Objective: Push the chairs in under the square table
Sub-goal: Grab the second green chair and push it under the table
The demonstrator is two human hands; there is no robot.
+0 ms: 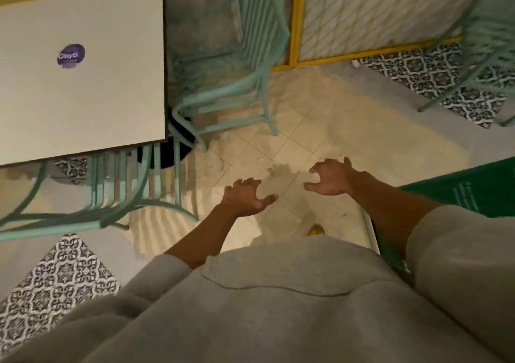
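Note:
The square table (83,97) with a pale top and a purple sticker (71,55) fills the upper left. One teal metal chair (250,56) stands at the table's right side, its seat partly under the edge. A second teal chair (117,195) sits at the near side, its slatted back just outside the table's edge. My left hand (245,196) and my right hand (331,178) hover over the floor right of that chair, fingers spread, touching nothing.
A yellow-framed lattice screen (362,14) stands behind the right-hand chair. Another teal chair (479,50) is at the far right on patterned tiles (418,72). A green surface (459,192) lies at my right. The table's dark base (167,150) shows below its corner.

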